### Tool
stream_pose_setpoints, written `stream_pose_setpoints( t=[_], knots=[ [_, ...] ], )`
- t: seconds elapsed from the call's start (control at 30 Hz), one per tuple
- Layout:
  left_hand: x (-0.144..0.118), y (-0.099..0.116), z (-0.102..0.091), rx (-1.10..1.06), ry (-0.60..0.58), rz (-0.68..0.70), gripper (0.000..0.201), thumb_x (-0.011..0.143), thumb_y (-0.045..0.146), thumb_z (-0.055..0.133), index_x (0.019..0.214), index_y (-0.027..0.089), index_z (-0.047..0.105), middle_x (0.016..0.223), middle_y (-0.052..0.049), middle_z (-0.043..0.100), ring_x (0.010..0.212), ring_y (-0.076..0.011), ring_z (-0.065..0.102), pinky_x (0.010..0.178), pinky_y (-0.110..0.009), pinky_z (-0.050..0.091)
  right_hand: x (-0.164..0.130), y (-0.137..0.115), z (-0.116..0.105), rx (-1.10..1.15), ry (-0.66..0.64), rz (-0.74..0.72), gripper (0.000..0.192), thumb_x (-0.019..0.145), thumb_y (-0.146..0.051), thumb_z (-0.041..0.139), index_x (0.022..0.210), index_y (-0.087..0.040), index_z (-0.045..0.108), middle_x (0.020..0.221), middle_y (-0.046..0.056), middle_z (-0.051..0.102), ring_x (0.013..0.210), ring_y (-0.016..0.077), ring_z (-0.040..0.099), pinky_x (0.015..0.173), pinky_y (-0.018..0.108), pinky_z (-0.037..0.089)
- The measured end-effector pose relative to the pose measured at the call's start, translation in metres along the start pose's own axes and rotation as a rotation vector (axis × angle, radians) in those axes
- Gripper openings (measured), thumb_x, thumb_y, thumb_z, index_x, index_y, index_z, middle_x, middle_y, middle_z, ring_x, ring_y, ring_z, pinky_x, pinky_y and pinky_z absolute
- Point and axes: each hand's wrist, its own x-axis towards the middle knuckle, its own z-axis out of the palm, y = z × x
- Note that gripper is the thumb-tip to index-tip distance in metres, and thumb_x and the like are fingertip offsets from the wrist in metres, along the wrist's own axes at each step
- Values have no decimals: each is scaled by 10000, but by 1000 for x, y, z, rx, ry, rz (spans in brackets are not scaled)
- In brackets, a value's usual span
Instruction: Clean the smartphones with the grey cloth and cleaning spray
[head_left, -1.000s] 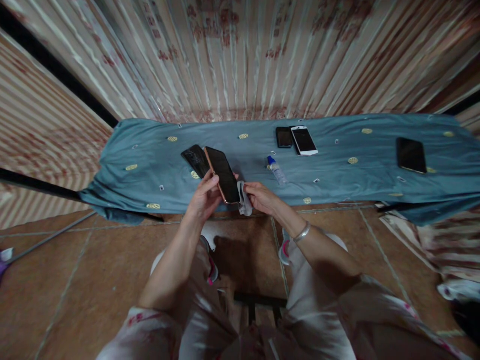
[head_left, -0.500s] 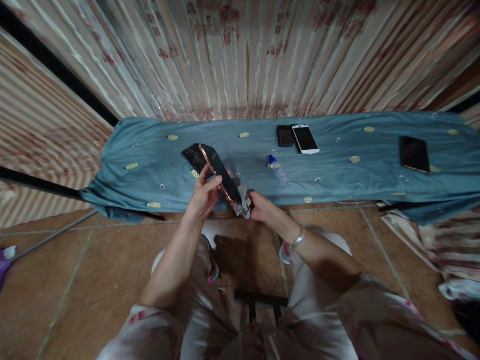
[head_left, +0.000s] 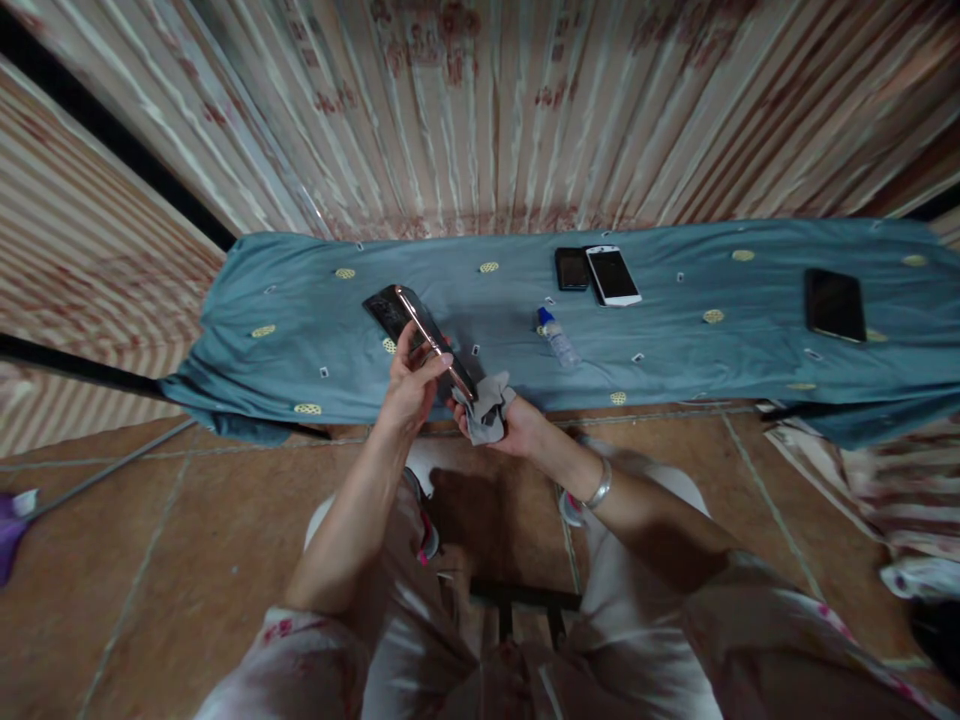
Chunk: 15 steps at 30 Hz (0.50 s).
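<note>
My left hand [head_left: 411, 385] grips a rose-gold phone [head_left: 431, 338], turned almost edge-on so its thin metal side faces me. My right hand [head_left: 517, 425] holds a crumpled grey cloth [head_left: 486, 410] against the phone's lower end. Both hands hover over the near edge of a low table covered with a blue-grey cloth [head_left: 675, 345]. Just behind the held phone, a black phone with a cracked screen [head_left: 386, 308] lies on the table.
A small clear bottle with a blue cap [head_left: 555, 338] lies at the table's middle. A small black phone [head_left: 571, 268] and a white phone [head_left: 613, 275] lie side by side further back. A large dark phone [head_left: 835, 304] lies at the right. Striped curtains hang behind.
The rose-gold phone has rotated from screen-up to nearly edge-on in my left hand. My right hand has turned palm-up, with the grey cloth bunched under the phone's lower end.
</note>
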Motion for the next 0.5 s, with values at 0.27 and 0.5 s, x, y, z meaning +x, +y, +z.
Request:
stream_pose_setpoints(
  t=[0.27, 0.5],
  knots=[
    [2, 1, 2, -33, 61, 4, 628, 482, 167, 918, 1050, 253, 663, 865, 12, 729, 839, -142, 684, 774, -265, 509, -2, 6, -1, -275, 69, -169, 321, 1016, -298, 390, 869, -189, 653, 720, 29, 706, 568, 109, 623, 547, 213, 546],
    [7, 3, -1, -87, 123, -11, 518, 499, 202, 923, 942, 234, 657, 831, 16, 723, 845, -152, 698, 809, -283, 520, -21, -11, -10, -899, 20, -444, 359, 788, -520, 690, 785, -161, 691, 623, 7, 658, 521, 122, 582, 485, 219, 450]
  ],
)
